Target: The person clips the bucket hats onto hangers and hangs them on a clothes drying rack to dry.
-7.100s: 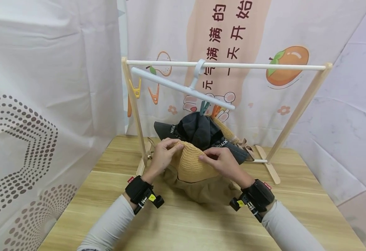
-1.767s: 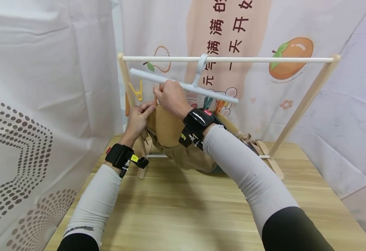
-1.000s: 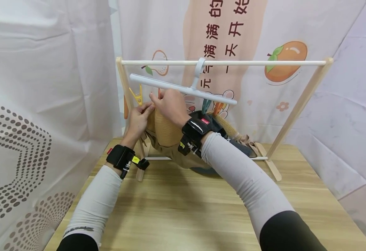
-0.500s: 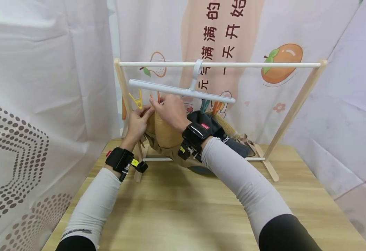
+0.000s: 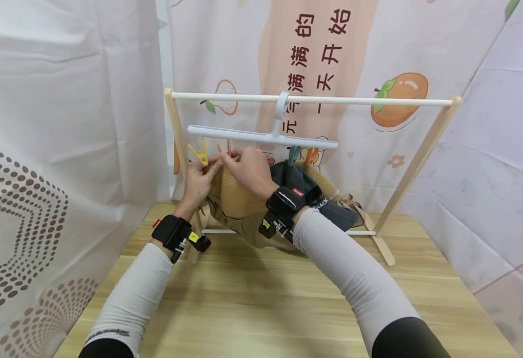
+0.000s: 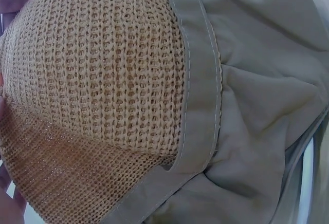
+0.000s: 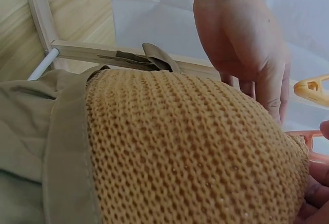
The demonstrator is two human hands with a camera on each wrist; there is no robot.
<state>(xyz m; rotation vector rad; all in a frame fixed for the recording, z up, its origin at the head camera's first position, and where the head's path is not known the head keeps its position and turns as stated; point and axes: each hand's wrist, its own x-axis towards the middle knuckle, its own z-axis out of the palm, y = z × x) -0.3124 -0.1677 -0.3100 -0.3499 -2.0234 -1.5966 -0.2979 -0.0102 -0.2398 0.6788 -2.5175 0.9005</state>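
A tan knitted bucket hat (image 5: 236, 196) with a khaki cloth brim (image 6: 203, 106) hangs under the left half of a pale blue hanger (image 5: 261, 135). At its crown an orange clothespin (image 7: 310, 141) bites the knit, handles pointing up. My left hand (image 5: 197, 184) pinches the crown's left edge by its fingertips. Beside it, my right hand (image 5: 252, 171) grips the crown close to that clothespin; its fingers are partly hidden. Behind, a dark cap (image 5: 292, 176) hangs from a teal clothespin (image 5: 293, 155), and another orange clothespin (image 5: 311, 156) holds another knitted hat (image 5: 321, 181).
The hanger hooks over the white rail (image 5: 360, 100) of a wooden stand (image 5: 418, 166). A yellow clothespin (image 5: 200, 155) dangles left of my hands. The stand rests on a wood-grain table (image 5: 252, 303), with printed curtains (image 5: 86, 99) around it.
The tan hat has gone from low in front of the dark cap to the hanger's left side. My hands have lowered slightly with it, and the tilted hanger has swung nearly level.
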